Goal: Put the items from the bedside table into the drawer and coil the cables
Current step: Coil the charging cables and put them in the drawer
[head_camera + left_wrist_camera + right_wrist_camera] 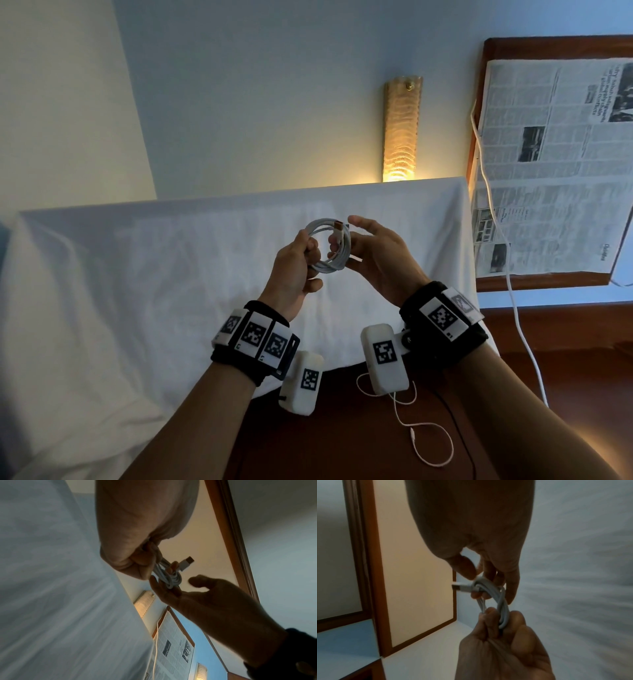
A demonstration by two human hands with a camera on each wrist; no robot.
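Coiled white cable (328, 248) held in the air above the bed (102, 291); left hand (291, 274), its grip pinching one side of the coil; right hand (376, 260), thumb and fingertips nipping the opposite side, remaining fingers spread; the plug end (338, 225) juts from the loop. Newspaper (548, 164) on the wooden surface (478, 164) to the right, print too small to read; a second white cable (493, 212) trails across it; thin earphone wire (421, 435) below; lit wall lamp (400, 133) behind the bed.

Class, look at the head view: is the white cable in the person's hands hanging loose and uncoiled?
No, the white cable is wound into a round coil, gripped by the left hand and steadied by the right hand.
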